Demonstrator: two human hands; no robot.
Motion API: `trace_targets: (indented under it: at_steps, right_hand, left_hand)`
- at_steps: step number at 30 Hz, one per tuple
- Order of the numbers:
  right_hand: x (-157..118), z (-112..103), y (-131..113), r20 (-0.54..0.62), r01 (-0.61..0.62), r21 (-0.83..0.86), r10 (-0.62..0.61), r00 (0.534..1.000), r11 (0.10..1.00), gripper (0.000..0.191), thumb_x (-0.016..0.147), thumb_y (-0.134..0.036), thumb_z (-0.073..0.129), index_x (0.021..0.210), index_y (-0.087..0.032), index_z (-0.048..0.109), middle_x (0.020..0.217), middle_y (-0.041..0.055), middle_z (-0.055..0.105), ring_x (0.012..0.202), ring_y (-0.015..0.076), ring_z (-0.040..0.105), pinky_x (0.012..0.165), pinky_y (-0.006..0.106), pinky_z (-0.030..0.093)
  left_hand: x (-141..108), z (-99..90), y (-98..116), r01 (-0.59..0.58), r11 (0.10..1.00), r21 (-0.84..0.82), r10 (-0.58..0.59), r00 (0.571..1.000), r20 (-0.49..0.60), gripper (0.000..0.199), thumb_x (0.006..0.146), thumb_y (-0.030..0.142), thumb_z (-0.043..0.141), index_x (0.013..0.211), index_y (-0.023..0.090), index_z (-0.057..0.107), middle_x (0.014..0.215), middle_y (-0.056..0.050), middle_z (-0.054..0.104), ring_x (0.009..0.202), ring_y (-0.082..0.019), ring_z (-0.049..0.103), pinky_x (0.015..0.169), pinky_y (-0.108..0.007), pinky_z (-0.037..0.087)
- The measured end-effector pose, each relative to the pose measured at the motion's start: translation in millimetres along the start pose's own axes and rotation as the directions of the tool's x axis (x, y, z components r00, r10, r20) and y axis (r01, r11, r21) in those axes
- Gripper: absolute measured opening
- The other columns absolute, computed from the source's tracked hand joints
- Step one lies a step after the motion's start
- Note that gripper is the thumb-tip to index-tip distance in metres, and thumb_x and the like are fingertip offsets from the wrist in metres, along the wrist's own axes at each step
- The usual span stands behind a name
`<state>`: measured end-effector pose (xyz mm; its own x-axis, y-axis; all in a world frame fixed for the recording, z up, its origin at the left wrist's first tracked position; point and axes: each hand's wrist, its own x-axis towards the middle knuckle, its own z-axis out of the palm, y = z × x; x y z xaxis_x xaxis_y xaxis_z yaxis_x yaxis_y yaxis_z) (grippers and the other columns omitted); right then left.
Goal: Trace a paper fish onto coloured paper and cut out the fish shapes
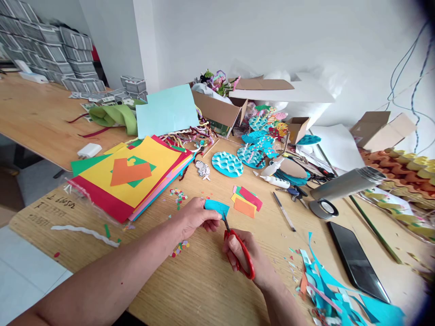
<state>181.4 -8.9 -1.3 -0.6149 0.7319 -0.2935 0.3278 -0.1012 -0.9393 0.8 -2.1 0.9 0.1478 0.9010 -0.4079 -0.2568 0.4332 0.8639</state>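
Between the thumb and fingers of my left hand (200,214) is a small piece of blue paper (216,207), held a little above the table. My right hand (248,253) grips red-handled scissors (251,267), and their blade tips touch the blue paper near its right end. Just beyond lie small cut rectangles of coloured paper (245,208) in orange, red, yellow and green. Round confetti dots in mixed colours (179,197) are scattered to the left of the paper.
At the left is a stack of coloured sheets (136,181). A pen (284,211), a phone (356,258), a steel flask (346,182) and blue paper scraps (326,280) lie on the right. Blue wavy discs (227,164), glue bottles (277,181) and an open cardboard box (220,108) stand farther back.
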Motion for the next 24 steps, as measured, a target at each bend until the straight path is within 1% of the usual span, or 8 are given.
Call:
trace_targets:
  at_steps: [11, 19, 24]
  right_hand:
    - [-0.6, 0.6, 0.4, 0.012, -0.001, -0.003, 0.001, 1.0, 1.0, 0.059, 0.077, -0.076, 0.046, 0.066, -0.019, 0.047, 0.048, -0.003, 0.047, 0.04, 0.0085, 0.043, 0.04, 0.021, 0.03]
    - [0.8, 1.1, 0.4, -0.009, -0.003, 0.0, 0.003, 1.0, 1.0, 0.057, 0.075, -0.075, 0.05, 0.061, -0.02, 0.043, 0.046, -0.0053, 0.041, 0.038, 0.007, 0.037, 0.038, 0.021, 0.032]
    - [1.9, 0.1, 1.6, -0.012, -0.001, -0.008, 0.0, 1.0, 1.0, 0.058, 0.074, -0.076, 0.05, 0.061, -0.02, 0.043, 0.046, -0.0054, 0.041, 0.037, 0.0063, 0.036, 0.036, 0.021, 0.03]
  left_hand:
    - [1.2, -0.4, -2.0, -0.001, 1.0, 0.015, 0.001, 1.0, -0.001, 0.019, 0.055, 0.03, 0.069, 0.058, 0.015, 0.059, 0.051, 0.0, 0.06, 0.045, -0.01, 0.054, 0.046, -0.022, 0.037]
    - [1.9, -0.7, -1.0, 0.003, 1.0, 0.017, -0.003, 1.0, -0.014, 0.018, 0.054, 0.029, 0.068, 0.058, 0.014, 0.06, 0.051, 0.0, 0.061, 0.045, -0.01, 0.055, 0.046, -0.022, 0.037]
    - [1.7, -0.5, -1.3, 0.001, 1.0, 0.018, 0.0, 1.0, -0.012, 0.019, 0.054, 0.031, 0.068, 0.058, 0.014, 0.06, 0.051, 0.001, 0.06, 0.045, -0.01, 0.054, 0.047, -0.022, 0.037]
